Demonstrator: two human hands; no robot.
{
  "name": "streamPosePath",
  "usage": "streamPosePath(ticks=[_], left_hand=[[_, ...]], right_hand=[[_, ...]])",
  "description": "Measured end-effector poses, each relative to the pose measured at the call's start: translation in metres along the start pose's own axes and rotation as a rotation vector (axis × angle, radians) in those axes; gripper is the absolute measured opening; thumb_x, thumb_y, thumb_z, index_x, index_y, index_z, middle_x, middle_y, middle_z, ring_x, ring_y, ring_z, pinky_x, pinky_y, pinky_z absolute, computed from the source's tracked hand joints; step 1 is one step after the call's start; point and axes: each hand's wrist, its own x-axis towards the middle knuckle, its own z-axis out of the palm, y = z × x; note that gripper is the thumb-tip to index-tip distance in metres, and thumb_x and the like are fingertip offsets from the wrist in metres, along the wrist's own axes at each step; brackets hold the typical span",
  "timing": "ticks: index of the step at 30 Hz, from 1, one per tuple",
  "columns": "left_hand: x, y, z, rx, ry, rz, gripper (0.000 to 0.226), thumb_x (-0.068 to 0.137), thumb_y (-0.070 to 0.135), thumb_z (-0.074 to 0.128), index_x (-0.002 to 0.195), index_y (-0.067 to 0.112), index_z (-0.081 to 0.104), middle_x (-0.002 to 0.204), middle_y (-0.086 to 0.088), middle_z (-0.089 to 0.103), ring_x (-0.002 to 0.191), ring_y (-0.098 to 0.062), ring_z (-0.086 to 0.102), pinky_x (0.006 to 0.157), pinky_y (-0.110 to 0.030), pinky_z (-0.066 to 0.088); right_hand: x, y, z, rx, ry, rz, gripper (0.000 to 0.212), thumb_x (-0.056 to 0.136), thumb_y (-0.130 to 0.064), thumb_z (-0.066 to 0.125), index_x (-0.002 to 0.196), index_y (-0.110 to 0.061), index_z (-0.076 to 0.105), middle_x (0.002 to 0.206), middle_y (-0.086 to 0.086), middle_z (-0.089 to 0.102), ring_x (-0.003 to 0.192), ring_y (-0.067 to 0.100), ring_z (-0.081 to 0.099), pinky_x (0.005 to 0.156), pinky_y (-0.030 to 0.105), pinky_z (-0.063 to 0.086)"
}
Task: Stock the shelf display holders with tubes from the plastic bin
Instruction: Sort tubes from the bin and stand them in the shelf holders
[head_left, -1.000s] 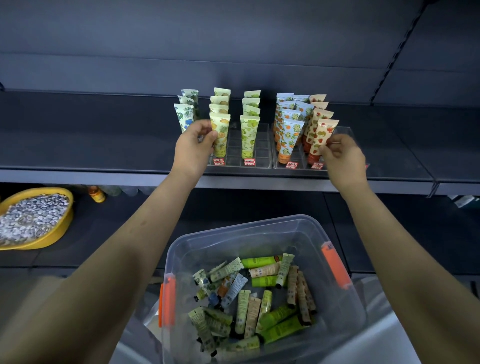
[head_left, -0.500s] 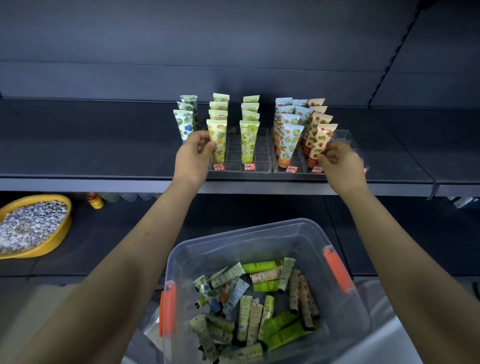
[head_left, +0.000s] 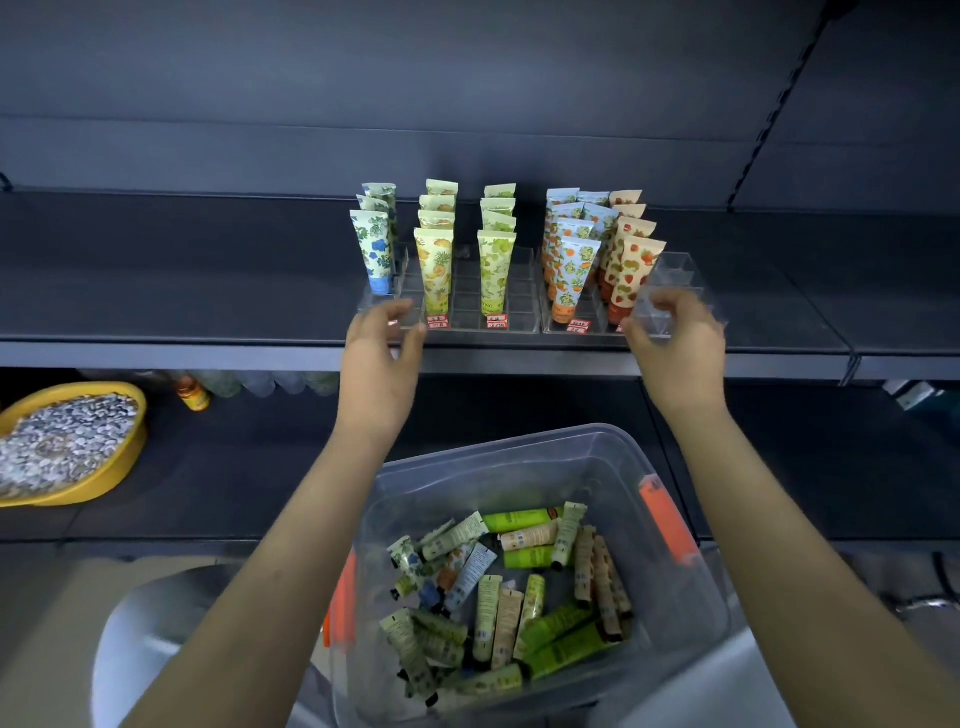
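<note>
Two clear display holders stand side by side on the dark shelf. The left holder carries blue, yellow and green floral tubes upright in rows; the right holder carries orange and strawberry tubes. My left hand is at the left holder's front-left corner, fingers loosely curled and holding no tube. At the right holder's front-right corner is my right hand, also without a tube. Below, the clear plastic bin holds several loose tubes lying flat.
A yellow bowl of small silvery pieces sits on the lower shelf at left, with a small orange bottle behind it. The bin has orange latches on its sides. An upper shelf overhangs the display.
Both hands have drawn back from beside the standing tubes to the holders' front corners. The view has tilted slightly, so the shelf sits lower in frame.
</note>
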Motion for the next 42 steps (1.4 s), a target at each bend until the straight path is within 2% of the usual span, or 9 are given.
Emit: streamPosePath(ticks=[4,7,11,18,21,25,32,37,42], left_hand=[[-0.043,-0.015,-0.001,0.183,-0.041,0.169,0.029,0.091,0.018,0.060,0.120,0.013,0.059,0.118,0.000,0.055,0.103,-0.011,0.052,0.087,-0.015,0.037],[-0.075,-0.041,0.006,0.333,-0.143,0.251,0.031,0.088,0.016,0.064,0.118,0.010,0.061,0.117,-0.007,0.058,0.105,-0.024,0.056,0.090,-0.035,0.047],[-0.122,-0.082,0.018,0.374,-0.330,0.155,0.033,0.087,0.019,0.065,0.119,0.013,0.061,0.119,-0.004,0.059,0.107,-0.024,0.057,0.089,-0.035,0.048],[-0.178,-0.136,0.020,0.543,-0.538,-0.101,0.039,0.092,0.039,0.050,0.126,0.020,0.057,0.127,-0.003,0.057,0.118,-0.024,0.051,0.098,-0.033,0.041],[-0.183,-0.146,0.025,0.518,-0.617,-0.179,0.040,0.091,0.032,0.057,0.129,0.021,0.053,0.128,-0.003,0.054,0.120,-0.022,0.048,0.098,-0.033,0.041],[-0.182,-0.151,0.034,0.465,-0.589,-0.228,0.041,0.086,0.026,0.066,0.125,0.016,0.059,0.122,-0.008,0.057,0.113,-0.028,0.052,0.093,-0.033,0.043],[-0.173,-0.169,0.044,0.460,-0.543,-0.477,0.051,0.086,0.029,0.065,0.133,0.017,0.049,0.136,-0.011,0.044,0.124,-0.029,0.042,0.103,-0.035,0.033],[-0.161,-0.178,0.054,0.440,-0.497,-0.532,0.057,0.087,0.028,0.064,0.138,0.017,0.043,0.144,-0.008,0.036,0.132,-0.028,0.033,0.110,-0.037,0.029],[-0.148,-0.190,0.067,0.412,-0.505,-0.543,0.052,0.087,0.033,0.063,0.134,0.021,0.046,0.139,-0.004,0.044,0.123,-0.029,0.044,0.105,-0.045,0.038]], right_hand=[[-0.056,0.007,-0.001,-0.102,-0.147,-0.161,0.026,0.083,-0.017,0.069,0.108,-0.011,0.064,0.112,0.005,0.063,0.112,0.028,0.048,0.091,0.027,0.034],[-0.098,0.023,0.007,-0.172,-0.347,-0.175,0.027,0.084,-0.019,0.068,0.110,-0.016,0.065,0.113,0.000,0.062,0.113,0.022,0.047,0.093,0.028,0.035],[-0.144,0.058,0.030,-0.268,-0.611,-0.119,0.032,0.083,-0.026,0.068,0.114,-0.022,0.062,0.115,-0.003,0.061,0.113,0.018,0.049,0.094,0.032,0.042],[-0.195,0.108,0.056,-0.322,-0.829,0.016,0.038,0.079,-0.031,0.071,0.114,-0.018,0.063,0.117,0.005,0.064,0.115,0.028,0.050,0.095,0.033,0.041],[-0.193,0.116,0.061,-0.283,-0.825,0.100,0.040,0.079,-0.030,0.071,0.116,-0.017,0.062,0.115,0.008,0.061,0.113,0.028,0.049,0.091,0.033,0.044],[-0.188,0.125,0.067,-0.236,-0.813,0.197,0.042,0.080,-0.026,0.072,0.118,-0.015,0.060,0.114,0.009,0.061,0.113,0.027,0.050,0.090,0.033,0.045],[-0.180,0.135,0.082,-0.237,-0.796,0.271,0.048,0.079,-0.026,0.073,0.124,-0.018,0.057,0.118,0.013,0.057,0.113,0.031,0.052,0.091,0.036,0.046],[-0.170,0.142,0.096,-0.213,-0.773,0.340,0.047,0.079,-0.022,0.073,0.122,-0.017,0.057,0.119,0.013,0.058,0.113,0.030,0.052,0.092,0.034,0.045],[-0.156,0.150,0.105,-0.178,-0.747,0.459,0.046,0.083,-0.018,0.070,0.126,-0.014,0.054,0.119,0.012,0.061,0.112,0.029,0.055,0.090,0.031,0.042]])
